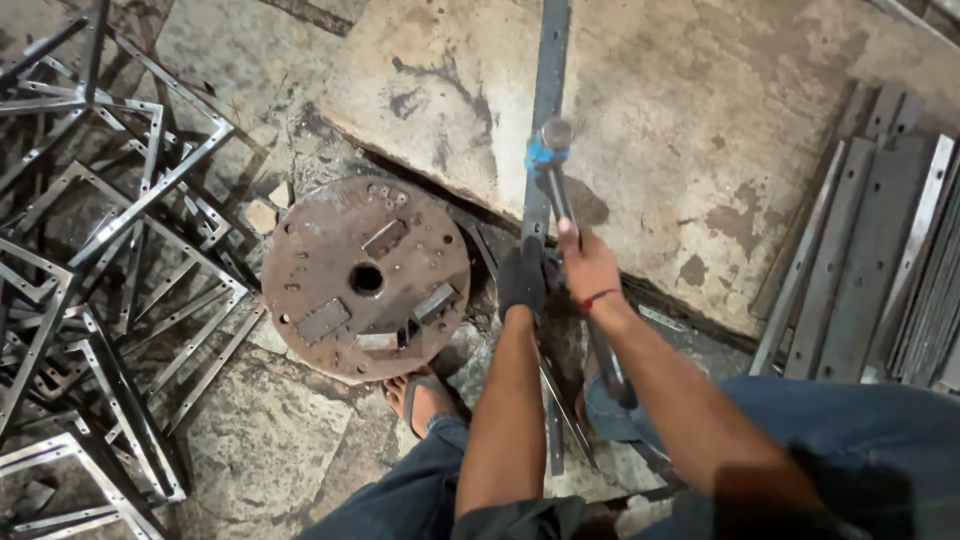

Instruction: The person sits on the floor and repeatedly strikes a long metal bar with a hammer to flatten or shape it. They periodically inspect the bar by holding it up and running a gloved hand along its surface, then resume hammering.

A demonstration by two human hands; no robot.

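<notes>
1. Stone slab lying flat at far right of the floor, stained and chipped.
2. Heap of bent metal frames spread across the left, near to far.
3. Stack of flat steel strips along the right edge, leaning on the slab's side.
4. Round rusty steel plate in the middle, just left of the hands, with a centre hole and small blocks on top.
5. Long flat metal bar running from far to near across the slab, passing between the knees.
6. Hammer with blue-taped neck, head touching the bar on the slab, handle slanting near and right.
7. Left hand in a dark glove, grip clenched around the bar at the slab's near edge.
8. Right hand, bare, red thread at the wrist, grip clenched on the hammer handle.
9. Sandalled foot just near the round plate.
</notes>
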